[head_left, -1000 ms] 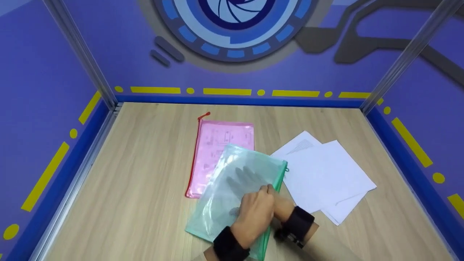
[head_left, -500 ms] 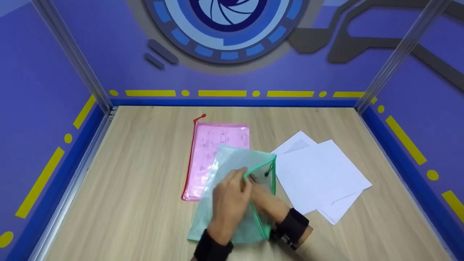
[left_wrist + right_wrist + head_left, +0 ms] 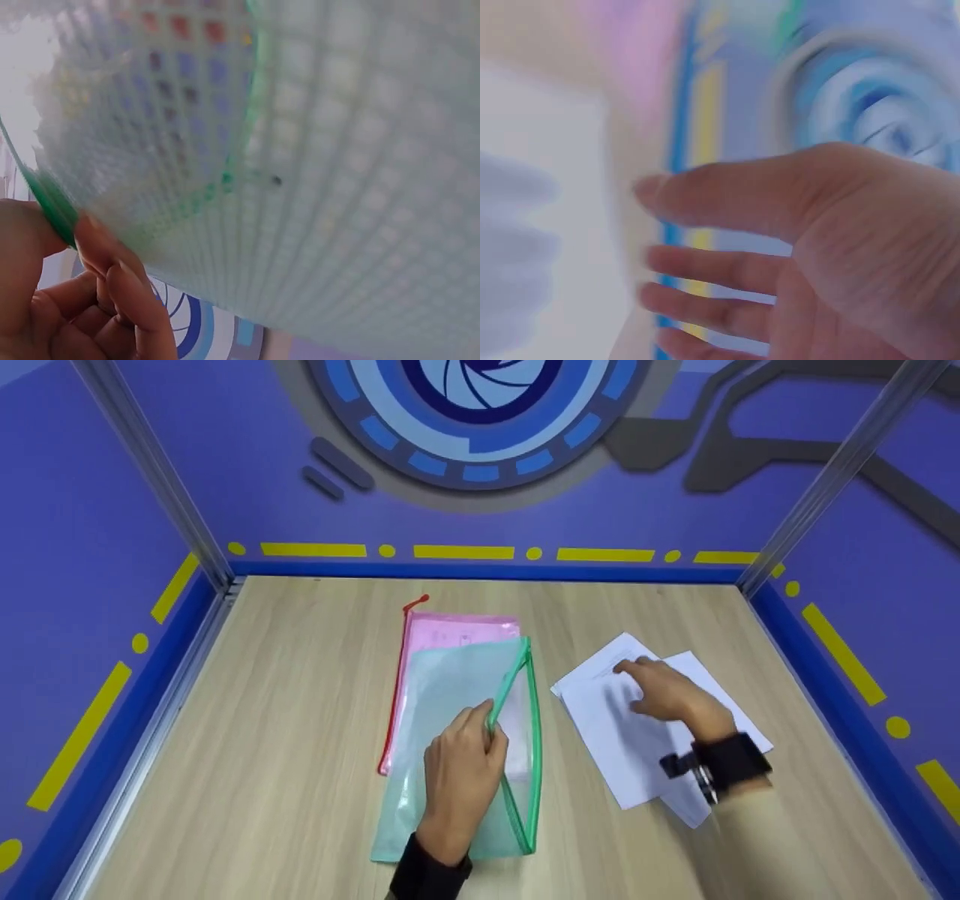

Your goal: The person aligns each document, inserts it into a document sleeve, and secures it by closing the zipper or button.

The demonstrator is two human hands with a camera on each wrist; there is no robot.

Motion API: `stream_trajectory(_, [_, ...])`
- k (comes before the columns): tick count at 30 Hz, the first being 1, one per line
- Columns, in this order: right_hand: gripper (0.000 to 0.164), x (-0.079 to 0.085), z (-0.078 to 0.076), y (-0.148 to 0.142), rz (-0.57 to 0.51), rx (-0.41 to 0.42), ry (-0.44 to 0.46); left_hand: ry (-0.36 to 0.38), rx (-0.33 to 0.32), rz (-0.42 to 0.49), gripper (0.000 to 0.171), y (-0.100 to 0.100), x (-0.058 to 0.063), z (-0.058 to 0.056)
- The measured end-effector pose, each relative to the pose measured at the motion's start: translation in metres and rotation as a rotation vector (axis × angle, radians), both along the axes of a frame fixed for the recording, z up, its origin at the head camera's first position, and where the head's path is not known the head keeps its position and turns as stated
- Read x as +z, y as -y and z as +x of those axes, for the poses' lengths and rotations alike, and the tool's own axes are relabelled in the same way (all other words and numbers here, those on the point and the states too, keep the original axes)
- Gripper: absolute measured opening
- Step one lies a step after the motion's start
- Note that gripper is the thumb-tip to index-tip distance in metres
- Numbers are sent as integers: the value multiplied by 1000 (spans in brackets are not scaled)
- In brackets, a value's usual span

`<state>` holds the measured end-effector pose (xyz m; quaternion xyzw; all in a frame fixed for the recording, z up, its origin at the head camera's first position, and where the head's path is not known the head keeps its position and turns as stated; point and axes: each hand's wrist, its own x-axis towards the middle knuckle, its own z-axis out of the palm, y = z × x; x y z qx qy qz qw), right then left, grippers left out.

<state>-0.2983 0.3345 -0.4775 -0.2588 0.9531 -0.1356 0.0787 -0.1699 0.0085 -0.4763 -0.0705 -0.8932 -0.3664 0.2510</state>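
My left hand (image 3: 463, 776) pinches the upper edge of a translucent green zipper pouch (image 3: 442, 690), holding its green-trimmed mouth apart on the right side. In the left wrist view, thumb and forefinger grip the green edge, and the pouch's mesh sheet (image 3: 360, 187) fills most of the frame. My right hand (image 3: 667, 694) hovers over white paper sheets (image 3: 611, 750), fingers extended and casting a shadow on them. Nothing lies between its fingers, as the right wrist view shows with the hand (image 3: 840, 247) spread beside the paper (image 3: 540, 120).
A pink zipper pouch (image 3: 465, 628) with a red zipper and printed pages inside lies partly under the green one. The wooden table (image 3: 300, 697) is bounded by blue-purple panels (image 3: 480, 529) at the back and both sides.
My right hand has left the green pouch's mouth and moved right, over the papers. The pouch's zipper side now gapes wide, held by my left hand, and its top edge has shifted away from me.
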Motion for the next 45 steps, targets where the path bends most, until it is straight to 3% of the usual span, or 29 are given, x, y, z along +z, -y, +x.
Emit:
stream_trajectory(3, [70, -16, -27, -14, 188, -49, 81, 43, -23, -1, 27, -5, -6, -1])
stream_trajectory(7, [73, -26, -44, -17, 305, -43, 145, 84, -54, 1, 28, -9, -11, -1])
stream_trajectory(14, [71, -18, -59, -11, 368, -44, 164, 149, -76, 52, 29, -1, -4, -8])
stream_trajectory(19, [76, -11, -68, -9, 425, -47, 207, 154, -86, 51, 30, 4, -2, -11])
stream_trajectory(25, [86, -13, -79, -18, 393, -110, 293, 160, -109, 65, 29, 3, -7, -9])
stream_trajectory(31, [80, -14, -85, -21, 383, -119, 335, 146, -106, 68, 29, 5, -11, -10])
stream_trajectory(39, [76, -16, -80, -29, 401, -73, 333, 147, -102, 75, 29, 6, -13, -9])
stream_trajectory(45, [52, -7, -66, -37, 401, -23, 250, 135, -98, 56, 29, 4, -14, -9])
